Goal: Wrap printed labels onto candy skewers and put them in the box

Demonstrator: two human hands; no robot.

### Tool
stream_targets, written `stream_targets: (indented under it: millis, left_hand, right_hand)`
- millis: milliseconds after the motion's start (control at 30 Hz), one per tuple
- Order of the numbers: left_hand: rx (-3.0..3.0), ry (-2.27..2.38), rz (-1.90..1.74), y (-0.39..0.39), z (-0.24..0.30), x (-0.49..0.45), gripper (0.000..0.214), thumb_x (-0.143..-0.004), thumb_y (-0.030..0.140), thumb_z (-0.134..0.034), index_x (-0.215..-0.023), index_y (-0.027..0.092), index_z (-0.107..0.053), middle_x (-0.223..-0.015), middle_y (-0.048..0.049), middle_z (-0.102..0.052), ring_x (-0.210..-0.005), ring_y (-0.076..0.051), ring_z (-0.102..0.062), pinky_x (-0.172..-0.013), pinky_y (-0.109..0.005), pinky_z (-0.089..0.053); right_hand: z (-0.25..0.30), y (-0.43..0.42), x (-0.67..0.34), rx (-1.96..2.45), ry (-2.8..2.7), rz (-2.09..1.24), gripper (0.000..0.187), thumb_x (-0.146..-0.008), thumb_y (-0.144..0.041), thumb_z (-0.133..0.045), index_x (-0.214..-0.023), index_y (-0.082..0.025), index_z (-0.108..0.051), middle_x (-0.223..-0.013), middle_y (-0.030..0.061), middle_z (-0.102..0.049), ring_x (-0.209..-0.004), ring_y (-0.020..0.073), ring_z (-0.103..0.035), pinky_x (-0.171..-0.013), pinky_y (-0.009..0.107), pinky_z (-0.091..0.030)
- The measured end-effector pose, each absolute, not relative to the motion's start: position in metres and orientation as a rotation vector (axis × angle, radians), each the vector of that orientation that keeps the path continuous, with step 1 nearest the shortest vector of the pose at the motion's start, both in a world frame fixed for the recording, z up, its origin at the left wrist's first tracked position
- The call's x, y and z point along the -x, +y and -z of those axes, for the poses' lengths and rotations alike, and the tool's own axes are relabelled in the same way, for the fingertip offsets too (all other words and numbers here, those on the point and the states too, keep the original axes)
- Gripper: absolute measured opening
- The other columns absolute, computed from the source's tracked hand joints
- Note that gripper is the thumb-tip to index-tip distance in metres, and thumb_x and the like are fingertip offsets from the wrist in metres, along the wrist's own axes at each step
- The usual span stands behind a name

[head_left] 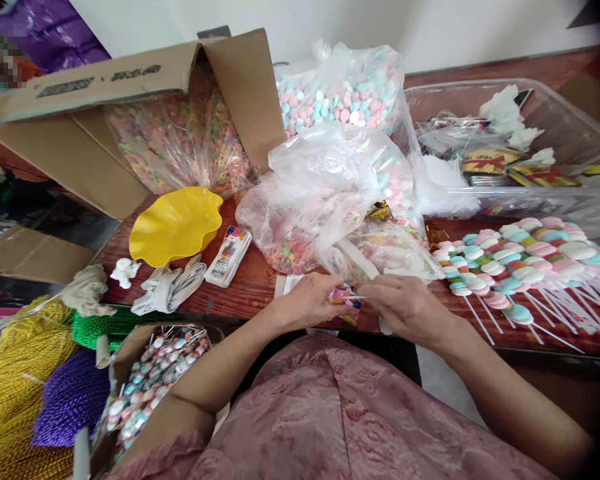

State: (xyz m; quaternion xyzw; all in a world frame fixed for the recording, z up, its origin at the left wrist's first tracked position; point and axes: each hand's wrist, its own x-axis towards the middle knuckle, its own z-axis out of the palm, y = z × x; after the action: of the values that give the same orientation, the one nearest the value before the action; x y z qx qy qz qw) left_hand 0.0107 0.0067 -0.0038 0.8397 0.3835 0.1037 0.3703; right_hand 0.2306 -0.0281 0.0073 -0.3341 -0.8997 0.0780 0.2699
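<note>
Near the table's front edge, my left hand (316, 300) is closed on a small printed bag (349, 298) with red, yellow and blue colours. My right hand (405, 303) is closed beside it in a pinch, on what looks like a thin white stick (364, 297) reaching toward the bag. What is inside the bag is hidden by my fingers. To the right lies a pile of candy skewers (525, 250) in pink, white and blue, on white sticks. A stack of printed bags (229, 257) rests on the left of the table.
A yellow wavy dish (176, 225) and white gloves (170, 287) lie at left. Behind are a cardboard box (115, 79) of bagged candy, clear bags of candy (340, 97) and a clear plastic bin (480, 191). A box of wrapped skewers (153, 373) stands below the table's edge.
</note>
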Motion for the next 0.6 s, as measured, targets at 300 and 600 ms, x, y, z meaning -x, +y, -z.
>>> stream_targets:
  millis: [300,600]
  left_hand:
    - [-2.090,0.957,-0.352,0.003,0.009,-0.024,0.016,-0.080,0.030,-0.067,-0.076,0.014,-0.065,-0.067,0.0008,-0.061,-0.067,-0.014,-0.055,-0.060,-0.023,-0.036]
    - [-1.521,0.800,-0.494,0.015,-0.011,0.001,0.069,-0.069,0.038,-0.082,-0.131,0.019,-0.058,-0.107,-0.0064,-0.069,-0.094,-0.018,-0.063,-0.082,-0.031,-0.048]
  right_hand:
    - [-0.001,-0.035,-0.216,1.120,-2.596,-0.123,0.012,-0.089,-0.010,-0.048,-0.088,-0.016,-0.058,-0.071,0.0036,-0.062,-0.063,0.0147,-0.055,-0.058,0.027,-0.032]
    - [-0.007,-0.017,-0.236,1.017,-2.452,-0.583,0.027,-0.096,-0.015,-0.042,-0.108,-0.019,-0.066,-0.083,0.0039,-0.070,-0.071,0.0142,-0.062,-0.063,0.025,-0.041]
